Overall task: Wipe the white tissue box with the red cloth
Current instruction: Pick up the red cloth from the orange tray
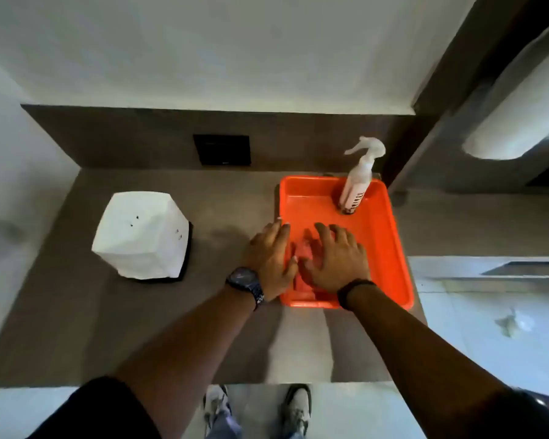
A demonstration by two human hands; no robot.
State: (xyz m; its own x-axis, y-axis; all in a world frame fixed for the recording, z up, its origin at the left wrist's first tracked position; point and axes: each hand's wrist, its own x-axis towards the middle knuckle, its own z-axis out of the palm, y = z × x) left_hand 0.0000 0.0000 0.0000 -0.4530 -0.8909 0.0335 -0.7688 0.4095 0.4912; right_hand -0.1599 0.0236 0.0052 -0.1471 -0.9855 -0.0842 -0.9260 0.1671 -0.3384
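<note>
The white tissue box (pixel 140 236) stands on a dark base at the left of the grey-brown counter. The red cloth (pixel 301 253) lies flat in the near left part of an orange tray (pixel 390 248), mostly hidden under my hands. My right hand (pixel 336 258) rests flat on the cloth with fingers spread. My left hand (pixel 271 255) lies over the tray's left rim, fingers apart, its thumb touching the cloth. Neither hand has closed around the cloth.
A white spray bottle (pixel 357 182) stands upright in the tray's far right corner. A black wall plate (pixel 222 149) sits behind the counter. The counter ends just right of the tray, with a floor drop and a white fixture (pixel 520 122) beyond.
</note>
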